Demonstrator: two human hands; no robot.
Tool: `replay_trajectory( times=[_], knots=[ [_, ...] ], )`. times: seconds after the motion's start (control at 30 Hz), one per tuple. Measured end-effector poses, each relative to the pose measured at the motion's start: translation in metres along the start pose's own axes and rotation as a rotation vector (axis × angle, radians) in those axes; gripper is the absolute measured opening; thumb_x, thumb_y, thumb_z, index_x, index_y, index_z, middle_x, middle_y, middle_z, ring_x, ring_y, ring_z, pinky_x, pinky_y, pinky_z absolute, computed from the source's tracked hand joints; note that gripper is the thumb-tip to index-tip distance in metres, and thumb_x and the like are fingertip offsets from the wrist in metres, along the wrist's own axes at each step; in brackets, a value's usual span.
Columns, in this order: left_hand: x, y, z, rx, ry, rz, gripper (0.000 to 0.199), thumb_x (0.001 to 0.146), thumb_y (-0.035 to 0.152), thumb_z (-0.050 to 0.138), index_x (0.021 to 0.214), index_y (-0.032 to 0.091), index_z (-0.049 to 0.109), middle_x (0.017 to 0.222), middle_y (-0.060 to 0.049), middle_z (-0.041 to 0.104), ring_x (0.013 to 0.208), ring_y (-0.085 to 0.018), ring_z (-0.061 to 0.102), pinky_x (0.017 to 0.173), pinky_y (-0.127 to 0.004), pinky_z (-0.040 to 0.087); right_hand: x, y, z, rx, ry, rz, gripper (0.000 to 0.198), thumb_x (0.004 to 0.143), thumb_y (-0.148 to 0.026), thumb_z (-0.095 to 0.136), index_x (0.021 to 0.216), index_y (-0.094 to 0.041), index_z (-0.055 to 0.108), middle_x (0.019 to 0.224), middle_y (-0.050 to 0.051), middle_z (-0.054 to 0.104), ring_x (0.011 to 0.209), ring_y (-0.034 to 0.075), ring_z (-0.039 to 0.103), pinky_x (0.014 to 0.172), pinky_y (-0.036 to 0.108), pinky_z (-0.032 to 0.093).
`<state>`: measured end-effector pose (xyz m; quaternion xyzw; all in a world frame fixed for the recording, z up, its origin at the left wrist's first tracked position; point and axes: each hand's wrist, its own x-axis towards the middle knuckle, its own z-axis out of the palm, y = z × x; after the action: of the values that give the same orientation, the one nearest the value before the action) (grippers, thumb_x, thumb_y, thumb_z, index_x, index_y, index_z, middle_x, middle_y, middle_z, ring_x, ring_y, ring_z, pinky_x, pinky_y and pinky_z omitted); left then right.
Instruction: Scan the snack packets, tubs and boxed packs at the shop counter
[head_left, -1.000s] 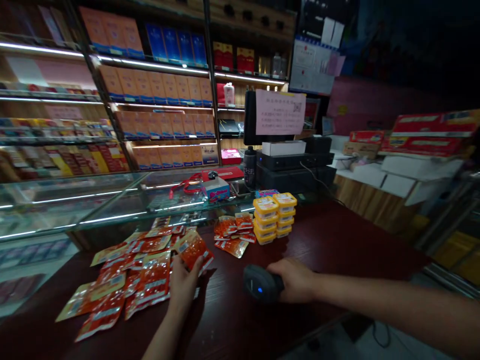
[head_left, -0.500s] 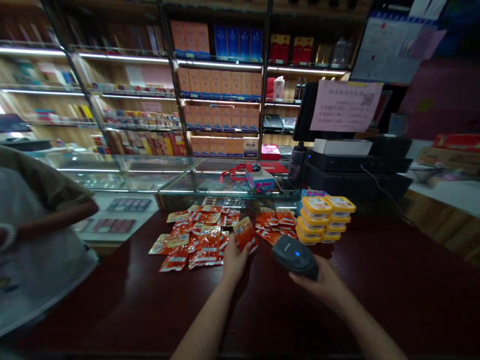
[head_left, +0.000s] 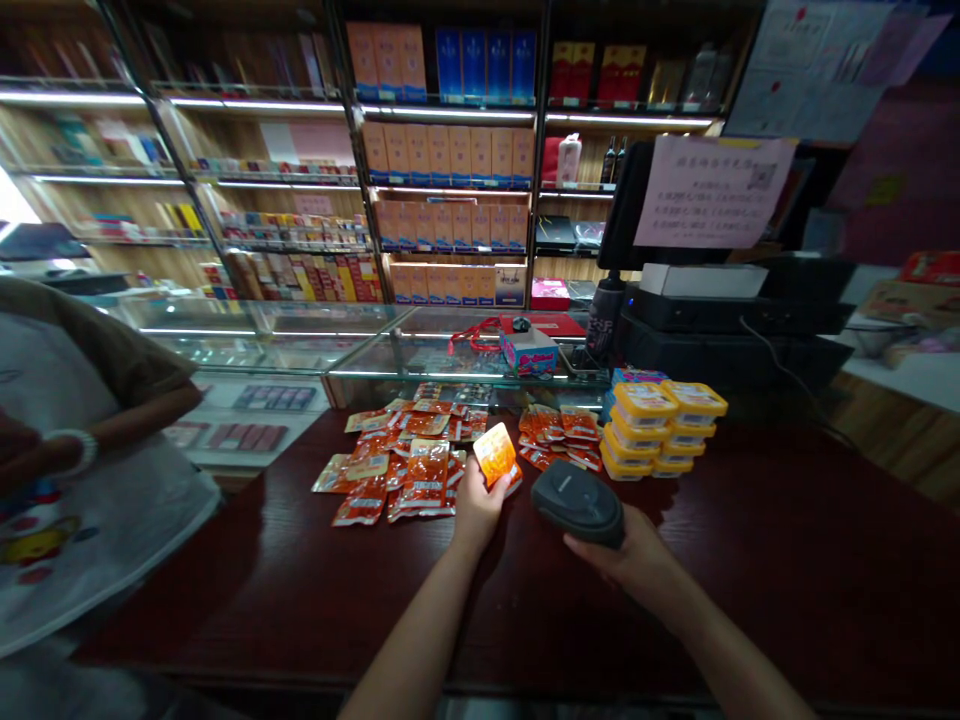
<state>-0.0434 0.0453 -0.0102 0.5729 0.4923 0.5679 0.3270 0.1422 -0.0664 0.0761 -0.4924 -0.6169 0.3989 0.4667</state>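
My left hand (head_left: pixel 478 500) grips an orange snack packet (head_left: pixel 495 455) by its lower edge, and the packet's face is brightly lit. In my right hand (head_left: pixel 637 555) is a dark barcode scanner (head_left: pixel 577 503), its head pointed left toward that packet, a short gap apart. A loose pile of orange snack packets (head_left: pixel 427 475) lies left of my left hand. Beyond the scanner rests a smaller group of similar packets (head_left: pixel 551 428). Yellow-lidded plastic tubs (head_left: pixel 646 425) stand stacked to the right of that group.
A dark red wooden counter (head_left: pixel 300 600) bears these things. Behind it run a glass display case (head_left: pixel 420 350), a small printed box (head_left: pixel 529 350), a black bottle (head_left: pixel 604 320) and a monitor with a paper sign (head_left: pixel 712 190). Another person (head_left: pixel 90 440) stands at the left.
The scanner has shifted slightly left, closer to the packet, and its blue light no longer shows. The held packet is now lit brightly. My view has shifted slightly.
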Motion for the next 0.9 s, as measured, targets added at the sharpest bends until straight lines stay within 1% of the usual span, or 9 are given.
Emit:
replay_trajectory(
  times=[0.1, 0.23, 0.47, 0.53, 0.67, 0.7, 0.77, 0.83, 0.9],
  knots=[
    [0.001, -0.001, -0.001, -0.017, -0.019, 0.018, 0.038, 0.073, 0.027, 0.065, 0.107, 0.018, 0.05, 0.104, -0.011, 0.067, 0.094, -0.021, 0.066, 0.086, -0.035, 0.05, 0.001, -0.01, -0.004, -0.029, -0.015, -0.052, 0.033, 0.07, -0.033, 0.068, 0.098, -0.016, 0.068, 0.1, 0.007, 0.072, 0.09, 0.023, 0.066, 0.084, 0.035, 0.051],
    [0.003, -0.005, -0.002, -0.004, -0.014, -0.002, 0.042, 0.072, 0.028, 0.067, 0.109, 0.017, 0.05, 0.105, -0.012, 0.067, 0.094, -0.022, 0.066, 0.086, -0.036, 0.051, 0.0, -0.021, -0.009, -0.053, -0.044, -0.077, 0.032, 0.072, -0.034, 0.065, 0.098, -0.016, 0.068, 0.1, 0.008, 0.072, 0.089, 0.022, 0.066, 0.081, 0.033, 0.052],
    [0.002, -0.008, -0.002, 0.009, -0.006, 0.014, 0.044, 0.072, 0.03, 0.067, 0.11, 0.017, 0.05, 0.108, -0.012, 0.067, 0.098, -0.022, 0.065, 0.088, -0.036, 0.051, -0.002, -0.019, -0.007, 0.005, -0.028, -0.062, 0.035, 0.071, -0.038, 0.066, 0.098, -0.016, 0.068, 0.1, 0.008, 0.072, 0.088, 0.022, 0.066, 0.081, 0.033, 0.051],
    [0.001, -0.006, -0.001, 0.009, 0.01, 0.014, 0.044, 0.07, 0.029, 0.068, 0.109, 0.017, 0.051, 0.108, -0.012, 0.067, 0.098, -0.022, 0.065, 0.088, -0.036, 0.051, -0.002, -0.017, -0.006, 0.025, -0.038, -0.042, 0.036, 0.071, -0.04, 0.067, 0.097, -0.016, 0.068, 0.095, 0.007, 0.073, 0.086, 0.022, 0.066, 0.079, 0.033, 0.052],
    [0.0, -0.002, -0.001, -0.013, 0.017, 0.016, 0.042, 0.07, 0.029, 0.069, 0.106, 0.017, 0.053, 0.105, -0.012, 0.068, 0.098, -0.022, 0.065, 0.088, -0.035, 0.051, -0.002, -0.013, -0.006, 0.035, -0.069, 0.003, 0.027, 0.07, -0.04, 0.068, 0.086, -0.019, 0.068, 0.068, 0.002, 0.07, 0.08, 0.022, 0.065, 0.073, 0.031, 0.053],
    [-0.001, -0.001, -0.001, -0.008, 0.018, 0.019, 0.042, 0.07, 0.029, 0.069, 0.106, 0.017, 0.053, 0.105, -0.012, 0.068, 0.098, -0.022, 0.065, 0.087, -0.035, 0.051, -0.002, -0.013, -0.006, 0.027, -0.07, 0.002, 0.025, 0.07, -0.039, 0.067, 0.084, -0.019, 0.068, 0.065, 0.002, 0.069, 0.079, 0.022, 0.065, 0.071, 0.03, 0.053],
    [-0.001, 0.001, -0.001, 0.023, 0.028, 0.023, 0.04, 0.069, 0.029, 0.069, 0.104, 0.017, 0.054, 0.103, -0.011, 0.068, 0.097, -0.023, 0.065, 0.087, -0.035, 0.051, -0.001, -0.013, -0.006, 0.013, -0.063, -0.013, 0.025, 0.07, -0.037, 0.067, 0.086, -0.019, 0.069, 0.07, 0.002, 0.07, 0.077, 0.021, 0.065, 0.071, 0.03, 0.053],
    [-0.002, 0.002, -0.002, 0.059, 0.044, 0.025, 0.038, 0.069, 0.029, 0.069, 0.102, 0.017, 0.055, 0.101, -0.011, 0.069, 0.097, -0.024, 0.065, 0.086, -0.036, 0.052, 0.0, -0.013, -0.005, 0.015, -0.064, -0.033, 0.027, 0.07, -0.035, 0.066, 0.091, -0.019, 0.069, 0.082, 0.004, 0.072, 0.078, 0.021, 0.066, 0.073, 0.031, 0.052],
    [-0.003, 0.003, -0.002, 0.093, 0.049, 0.026, 0.038, 0.069, 0.03, 0.069, 0.102, 0.017, 0.055, 0.101, -0.011, 0.068, 0.096, -0.024, 0.065, 0.085, -0.036, 0.051, 0.0, -0.014, -0.005, 0.025, -0.071, -0.04, 0.029, 0.07, -0.035, 0.066, 0.094, -0.019, 0.069, 0.091, 0.005, 0.073, 0.081, 0.022, 0.066, 0.074, 0.031, 0.052]
  ],
)
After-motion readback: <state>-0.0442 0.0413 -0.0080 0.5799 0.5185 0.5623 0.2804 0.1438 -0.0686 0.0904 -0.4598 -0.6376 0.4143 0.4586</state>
